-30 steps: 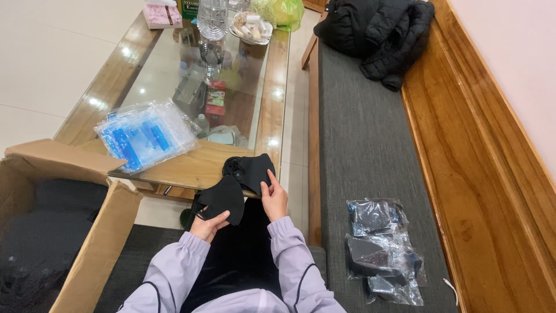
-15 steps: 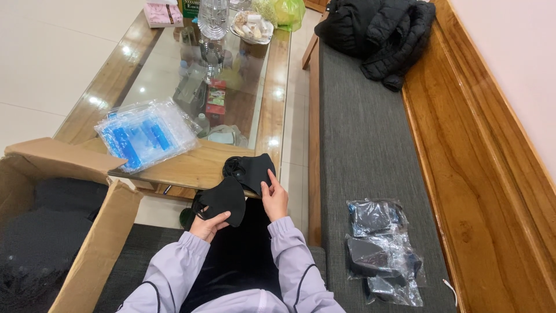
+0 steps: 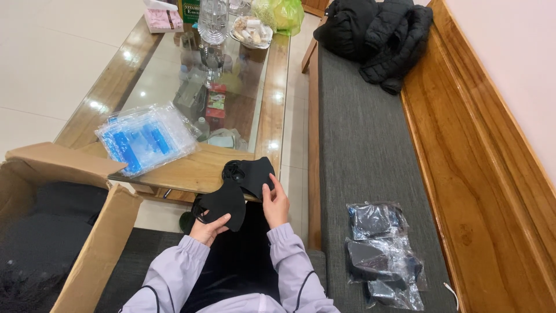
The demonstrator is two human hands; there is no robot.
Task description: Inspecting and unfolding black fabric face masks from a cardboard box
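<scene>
Two black fabric face masks — one (image 3: 223,207) lower left, one (image 3: 253,175) upper right, overlapping — above the lap.

Box (image 3: 87,255) left, table (image 3: 191,171) ahead, packets (image 3: 382,261) on bench (image 3: 359,145) right

Two black face masks (image 3: 234,188) are out in the open, one to each hand: the left hand (image 3: 207,230) and the right hand (image 3: 276,204). On the grey bench cushion lie bagged masks (image 3: 382,255), three packets as far as I can make out, though the plastic crumples together. One stack of clear blue-printed bags (image 3: 145,138) sits on the glass table (image 3: 104,93). One cardboard box (image 3: 69,232), one black jacket (image 3: 376,37), one green bag (image 3: 284,13), one pink carton (image 3: 161,17).
</scene>
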